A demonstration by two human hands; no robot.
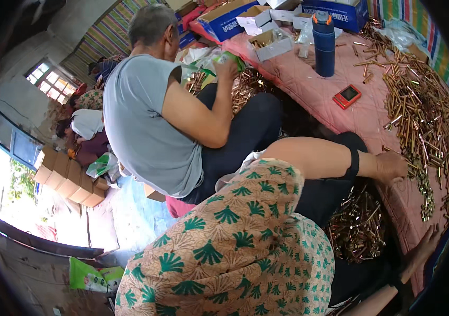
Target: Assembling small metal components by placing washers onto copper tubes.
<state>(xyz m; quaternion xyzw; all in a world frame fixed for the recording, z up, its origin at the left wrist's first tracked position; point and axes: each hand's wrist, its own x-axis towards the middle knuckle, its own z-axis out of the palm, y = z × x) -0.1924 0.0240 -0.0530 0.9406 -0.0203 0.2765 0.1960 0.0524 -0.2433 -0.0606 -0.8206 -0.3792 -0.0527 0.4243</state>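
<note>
Pink quilted table (340,79) | brass tubes (419,116) (heaped) | hands apart, left (390,166) on tubes, right (424,247) empty

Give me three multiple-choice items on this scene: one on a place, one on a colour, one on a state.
1. Where does the red device lie?
A on the pink cloth
B on a box
C on the floor
2. What colour is the bottle?
A green
B dark blue
C white
3. How is the bottle?
A tipped over
B upright
C held in a hand

1 A: it rests on cloth near the brass tubes.
2 B: its body is dark blue.
3 B: it stands free.
</note>
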